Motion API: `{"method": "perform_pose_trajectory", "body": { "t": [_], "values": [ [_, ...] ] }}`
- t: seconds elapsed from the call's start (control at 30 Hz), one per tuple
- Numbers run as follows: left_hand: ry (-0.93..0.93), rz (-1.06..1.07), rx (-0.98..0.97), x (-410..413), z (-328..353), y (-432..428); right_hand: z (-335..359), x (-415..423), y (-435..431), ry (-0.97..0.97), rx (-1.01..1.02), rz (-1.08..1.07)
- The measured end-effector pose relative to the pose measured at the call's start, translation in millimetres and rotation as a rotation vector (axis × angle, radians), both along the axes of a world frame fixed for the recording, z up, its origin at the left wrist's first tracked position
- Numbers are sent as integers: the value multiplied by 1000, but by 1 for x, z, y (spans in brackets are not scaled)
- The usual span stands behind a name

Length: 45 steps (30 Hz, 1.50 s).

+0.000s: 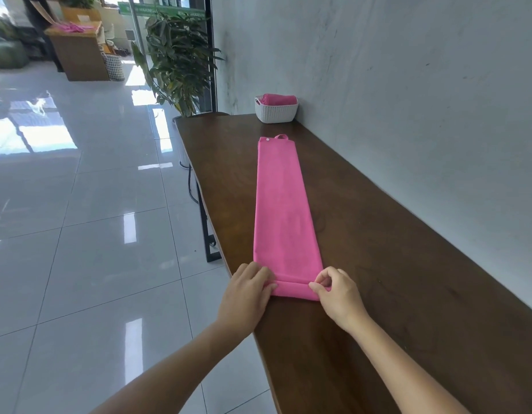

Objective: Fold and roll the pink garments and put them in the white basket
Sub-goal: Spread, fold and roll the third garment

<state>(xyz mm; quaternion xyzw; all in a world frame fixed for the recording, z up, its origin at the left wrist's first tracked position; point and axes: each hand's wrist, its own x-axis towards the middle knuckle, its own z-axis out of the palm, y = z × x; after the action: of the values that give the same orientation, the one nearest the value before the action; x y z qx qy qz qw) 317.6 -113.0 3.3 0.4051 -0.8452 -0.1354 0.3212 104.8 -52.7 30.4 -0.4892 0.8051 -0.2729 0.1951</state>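
A pink garment (284, 204) lies folded into a long narrow strip on the dark wooden table (393, 279), its loop and snap at the far end. The near end is turned over into a small roll. My left hand (250, 291) grips the roll's left end with curled fingers. My right hand (333, 289) pinches the roll's right end between thumb and fingers. The white basket (276, 110) stands at the far end of the table against the wall, with a rolled pink garment (279, 99) inside it.
A grey wall (408, 100) runs along the table's right side. The table's left edge drops to a glossy tiled floor (79, 204). A potted plant (178, 61) stands beyond the far left corner. A distant counter (76, 46) holds more pink cloth.
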Motion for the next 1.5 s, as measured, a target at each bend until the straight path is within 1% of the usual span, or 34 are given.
{"method": "perform_pose_trajectory", "body": {
  "t": [0.1,0.17,0.2,0.3,0.33,0.4,0.5,0.63,0.73,0.83,0.97,1.1,1.2,1.27,1.33,1.37,1.43,1.5],
  "values": [
    [-57,-130,-241,4,-5,1,-4,1,-4,38,4,-31],
    [-96,-149,-340,5,-6,0,-4,2,-3,88,-20,-43],
    [-123,-157,-372,4,-8,-2,-5,2,-1,154,-55,-38],
    [-184,-185,-396,2,-15,-8,-13,0,7,479,-240,62],
    [-190,-191,-405,2,-17,-9,-17,-1,11,547,-301,96],
    [-193,-185,-413,1,-19,-9,-24,-2,17,602,-372,164],
    [-178,-150,-401,-1,-22,-10,-31,-7,24,654,-408,249],
    [-152,-94,-302,-8,-15,-9,-33,-11,26,686,-367,317],
    [-163,-61,-162,-9,-8,-17,-31,-8,21,613,-355,251],
    [-166,-55,44,-8,-1,-24,-29,-4,16,392,-309,179],
    [-155,-3,211,-6,9,-28,-24,-1,15,146,-223,145],
    [-179,31,439,0,19,-34,-15,8,13,-118,-217,30],
    [-111,18,679,5,26,-43,-8,10,8,-231,-173,-21],
    [-89,30,723,6,28,-46,-3,11,4,-253,-132,-40],
    [-65,105,629,3,29,-41,1,12,-1,-221,-98,-69],
    [-57,148,524,0,29,-35,2,13,-4,-193,-84,-83],
    [-73,178,219,-5,24,-22,4,13,-9,-139,-67,-111],
    [-113,146,-45,-6,12,-15,4,13,-14,-109,-60,-143]
  ]
}}
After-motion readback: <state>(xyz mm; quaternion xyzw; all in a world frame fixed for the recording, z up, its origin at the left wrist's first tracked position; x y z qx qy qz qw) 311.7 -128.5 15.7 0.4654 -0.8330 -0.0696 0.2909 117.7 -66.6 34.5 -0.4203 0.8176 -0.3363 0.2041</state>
